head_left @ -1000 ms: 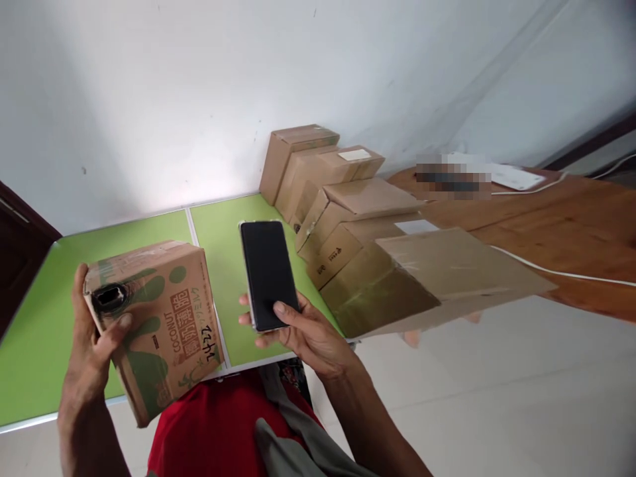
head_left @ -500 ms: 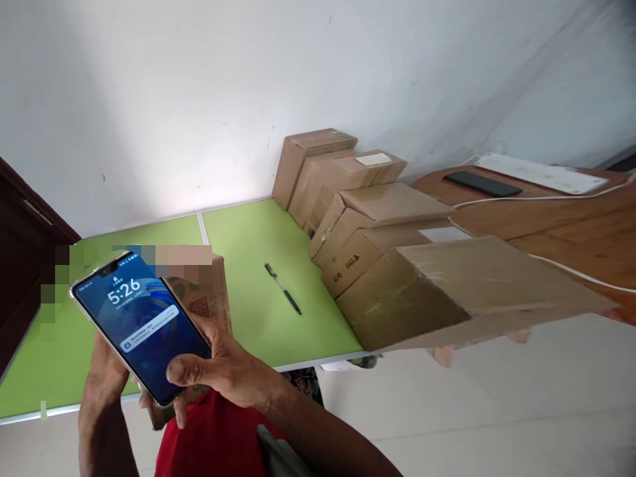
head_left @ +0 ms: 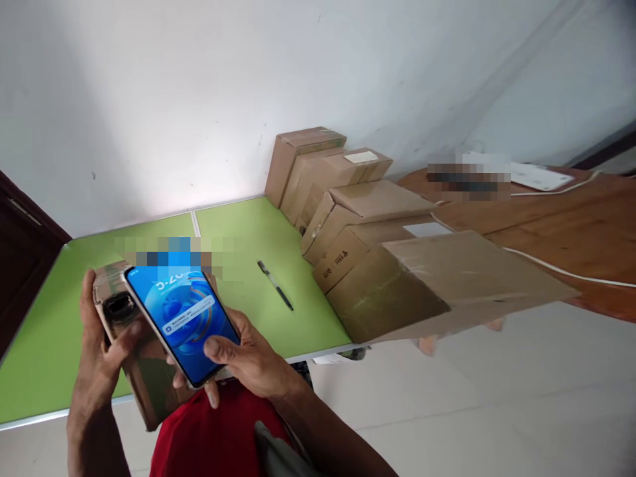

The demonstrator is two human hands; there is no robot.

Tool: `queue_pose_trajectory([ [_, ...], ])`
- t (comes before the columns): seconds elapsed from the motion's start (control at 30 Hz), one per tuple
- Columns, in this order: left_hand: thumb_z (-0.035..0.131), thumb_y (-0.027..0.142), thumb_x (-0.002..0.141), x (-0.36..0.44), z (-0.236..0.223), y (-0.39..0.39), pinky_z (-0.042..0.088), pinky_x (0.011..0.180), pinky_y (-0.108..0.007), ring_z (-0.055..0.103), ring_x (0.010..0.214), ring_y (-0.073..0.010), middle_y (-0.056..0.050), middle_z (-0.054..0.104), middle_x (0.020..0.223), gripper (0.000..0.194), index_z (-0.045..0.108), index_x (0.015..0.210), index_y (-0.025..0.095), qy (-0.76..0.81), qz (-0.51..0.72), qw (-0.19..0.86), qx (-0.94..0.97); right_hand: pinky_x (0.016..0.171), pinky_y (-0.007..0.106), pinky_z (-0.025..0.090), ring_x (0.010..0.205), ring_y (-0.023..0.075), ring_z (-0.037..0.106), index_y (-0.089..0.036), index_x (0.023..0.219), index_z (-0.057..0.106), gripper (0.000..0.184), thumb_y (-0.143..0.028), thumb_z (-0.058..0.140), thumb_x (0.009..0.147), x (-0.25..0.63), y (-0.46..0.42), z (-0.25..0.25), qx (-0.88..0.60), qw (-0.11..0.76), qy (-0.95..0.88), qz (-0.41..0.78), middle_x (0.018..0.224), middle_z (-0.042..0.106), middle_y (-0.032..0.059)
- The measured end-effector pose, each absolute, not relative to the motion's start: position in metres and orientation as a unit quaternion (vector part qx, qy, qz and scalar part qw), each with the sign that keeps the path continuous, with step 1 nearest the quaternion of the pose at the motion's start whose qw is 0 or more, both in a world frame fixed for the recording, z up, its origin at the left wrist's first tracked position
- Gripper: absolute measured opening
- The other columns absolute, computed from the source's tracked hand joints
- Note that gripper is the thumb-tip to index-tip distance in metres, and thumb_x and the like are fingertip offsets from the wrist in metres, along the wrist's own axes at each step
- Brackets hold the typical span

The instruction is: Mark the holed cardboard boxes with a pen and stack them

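Observation:
In my right hand [head_left: 261, 361] is a smartphone [head_left: 186, 311], its lit blue lock screen facing me. The thumb lies across the lower part of the screen, with fingers wrapped behind the phone. My left hand [head_left: 97, 358] grips a small cardboard box [head_left: 156, 381] at its left side, thumb on the near face. On that face, above the thumb, is a dark oval thing [head_left: 118, 307] that I cannot make out clearly. The phone overlaps the box and hides its right part. A pen [head_left: 275, 285] lies on the green table [head_left: 238, 232], right of the phone.
Several cardboard boxes [head_left: 370, 291] stand in a row along the table's right side, the nearest with a flap sticking out. Beyond them is a wooden table [head_left: 536, 222] with a white cable [head_left: 561, 268] and a white panel [head_left: 541, 177]. A wall rises behind.
The phone has moved right with my right hand, uncovering the box and my left hand's thumb. The screen is brighter and the clock has scrolled or shifted. My view has turned slightly.

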State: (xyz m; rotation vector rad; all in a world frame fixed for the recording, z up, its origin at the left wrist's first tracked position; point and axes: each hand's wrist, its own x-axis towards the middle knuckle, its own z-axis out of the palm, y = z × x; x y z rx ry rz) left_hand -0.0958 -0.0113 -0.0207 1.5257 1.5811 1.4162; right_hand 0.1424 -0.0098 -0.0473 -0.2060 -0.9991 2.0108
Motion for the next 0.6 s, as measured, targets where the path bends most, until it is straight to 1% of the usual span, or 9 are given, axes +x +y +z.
queue_pose_trajectory([
  [0.07,0.094,0.064,0.076,-0.095,-0.017,-0.010,0.034,0.136,-0.071,0.046,0.163,-0.0494,-0.011,0.047,0.179,0.125,0.030,0.181,0.040,0.596,0.524,0.281,0.539,0.044,0.022,0.057,0.078,0.0261,0.085,-0.022,0.132,0.068,0.063,-0.066,0.089,0.093,0.153,-0.010,-0.053,-0.110,0.460,-0.396,0.787,0.107,0.085,0.0120],
  [0.13,0.095,0.063,0.075,-0.094,-0.015,-0.009,0.032,0.137,-0.072,0.048,0.162,-0.0495,-0.011,0.048,0.178,0.125,0.030,0.180,0.041,0.598,0.526,0.291,0.530,0.042,0.023,0.056,0.078,0.0275,0.086,-0.022,0.128,0.068,0.061,-0.069,0.087,0.094,0.165,-0.010,-0.059,-0.155,0.490,-0.381,0.768,0.103,0.086,0.0116],
  [0.27,0.096,0.061,0.074,-0.095,-0.015,-0.006,0.030,0.135,-0.078,0.050,0.159,-0.0514,-0.011,0.054,0.173,0.126,0.031,0.180,0.042,0.593,0.533,0.294,0.526,0.042,0.025,0.055,0.077,0.0299,0.086,-0.023,0.116,0.069,0.063,-0.074,0.090,0.087,0.196,-0.007,-0.077,-0.270,0.569,-0.329,0.704,0.094,0.085,0.0094],
  [0.37,0.095,0.062,0.074,-0.097,-0.019,-0.004,0.030,0.135,-0.078,0.049,0.160,-0.0521,-0.010,0.057,0.170,0.125,0.033,0.180,0.041,0.595,0.539,0.289,0.522,0.045,0.027,0.057,0.073,0.0282,0.084,-0.022,0.112,0.068,0.065,-0.075,0.091,0.083,0.218,0.004,-0.101,-0.381,0.612,-0.309,0.621,0.091,0.083,0.0089],
  [0.43,0.094,0.065,0.073,-0.099,-0.021,-0.002,0.033,0.134,-0.078,0.050,0.160,-0.0521,-0.010,0.057,0.170,0.125,0.034,0.179,0.042,0.597,0.538,0.288,0.521,0.045,0.028,0.056,0.068,0.0262,0.082,-0.021,0.112,0.068,0.069,-0.079,0.087,0.081,0.229,0.015,-0.120,-0.472,0.591,-0.329,0.566,0.089,0.080,0.0076],
  [0.5,0.094,0.067,0.072,-0.100,-0.023,0.000,0.036,0.133,-0.078,0.051,0.159,-0.0516,-0.009,0.058,0.170,0.126,0.034,0.179,0.043,0.597,0.538,0.286,0.521,0.044,0.029,0.055,0.060,0.0237,0.076,-0.020,0.107,0.069,0.070,-0.082,0.083,0.078,0.235,0.025,-0.139,-0.550,0.543,-0.363,0.521,0.082,0.076,0.0052],
  [0.6,0.095,0.067,0.071,-0.101,-0.025,0.002,0.038,0.132,-0.077,0.053,0.157,-0.0503,-0.010,0.061,0.166,0.127,0.034,0.180,0.040,0.593,0.545,0.283,0.521,0.043,0.032,0.054,0.052,0.0201,0.065,-0.021,0.091,0.068,0.060,-0.078,0.079,0.076,0.237,0.034,-0.162,-0.607,0.488,-0.400,0.483,0.070,0.067,0.0015],
])
